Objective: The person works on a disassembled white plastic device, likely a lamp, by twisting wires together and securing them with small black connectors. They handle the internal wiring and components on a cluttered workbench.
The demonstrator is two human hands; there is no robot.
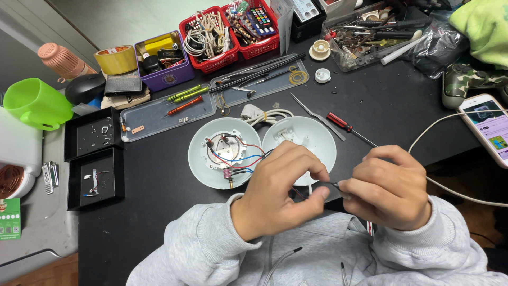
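Desk: my black tabletop (159, 212).
Middle: two white round housings (225, 152), red-handled screwdriver (341, 123).
Left: two black trays (94, 153).
Back: red baskets (227, 32).

My left hand (280, 188) and right hand (389, 185) are bare. I wear a light grey sweatshirt (317, 249): ribbed cuffs, dark-tipped drawstrings.

Home electronics repair bench, black desk (159, 222) crowded with screwdrivers (185, 94) on clear trays (153, 119), red baskets (211, 63) of coiled cables, clear bin of tools (365, 39), tape roll (116, 59), opened round white housing (217, 164) showing coloured wiring, phone (489, 127) charging alongside.
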